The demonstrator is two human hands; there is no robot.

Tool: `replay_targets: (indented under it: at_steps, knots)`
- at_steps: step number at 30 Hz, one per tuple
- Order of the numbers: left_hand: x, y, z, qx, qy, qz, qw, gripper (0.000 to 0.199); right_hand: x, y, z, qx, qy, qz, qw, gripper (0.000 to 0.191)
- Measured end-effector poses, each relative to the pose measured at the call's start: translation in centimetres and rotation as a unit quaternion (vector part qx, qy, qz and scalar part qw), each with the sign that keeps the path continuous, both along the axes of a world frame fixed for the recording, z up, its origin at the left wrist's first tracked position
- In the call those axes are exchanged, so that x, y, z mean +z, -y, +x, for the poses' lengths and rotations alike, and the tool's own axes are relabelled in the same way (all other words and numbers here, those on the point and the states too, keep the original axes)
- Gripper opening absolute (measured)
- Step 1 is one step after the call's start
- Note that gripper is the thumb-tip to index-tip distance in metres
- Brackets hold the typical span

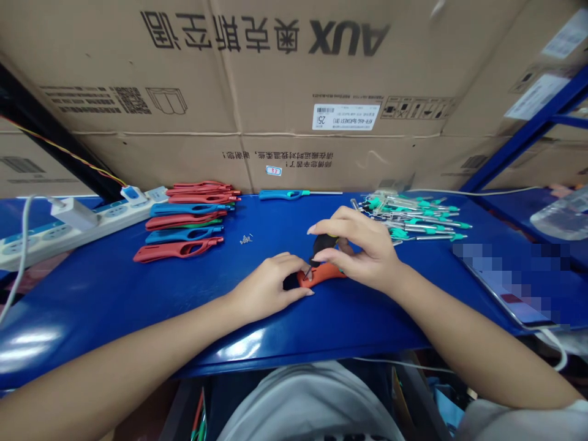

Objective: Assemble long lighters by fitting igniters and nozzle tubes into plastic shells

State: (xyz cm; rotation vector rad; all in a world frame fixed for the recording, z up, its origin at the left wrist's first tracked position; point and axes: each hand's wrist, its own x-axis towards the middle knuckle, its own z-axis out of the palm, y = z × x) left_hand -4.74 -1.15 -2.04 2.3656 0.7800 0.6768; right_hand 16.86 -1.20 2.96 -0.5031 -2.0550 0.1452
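Note:
On the blue table before me lies an orange-red lighter handle, partly covered by my hands. My left hand pinches its left end between thumb and fingers. In my right hand is a small screwdriver with a black and yellow grip, its thin shaft slanting down to the handle's left end. The tip's exact seat is too small to make out. Several tiny screws lie loose to the left of my hands.
At the left, red and blue lighter handles lie in a row near a white power strip. A blue lighter lies at the back. Metal lighter rods with green parts are heaped right; a phone lies nearer. Cardboard stands behind.

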Motion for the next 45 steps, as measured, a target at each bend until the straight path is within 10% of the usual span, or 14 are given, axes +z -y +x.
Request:
replay_targets:
  at_steps: [7, 24, 34, 45]
  knots:
    - [0.2, 0.1, 0.0, -0.002, -0.004, -0.011, 1.000, 0.015, -0.1, 0.0, 0.1, 0.120, -0.035, -0.232, 0.965, 0.035]
    - [-0.1, 0.2, 0.2, -0.004, -0.001, 0.010, 1.000, 0.012, -0.7, 0.3, -0.4, -0.029, -0.007, 0.005, 1.000, 0.033]
    - [-0.2, 0.1, 0.1, -0.001, -0.009, -0.002, 1.000, 0.012, -0.7, 0.9, -0.8, 0.162, -0.059, -0.275, 0.946, 0.036]
    - [-0.1, 0.4, 0.3, -0.003, -0.005, -0.015, 1.000, 0.011, -1.3, 0.5, -0.7, 0.055, -0.066, -0.192, 0.978, 0.033]
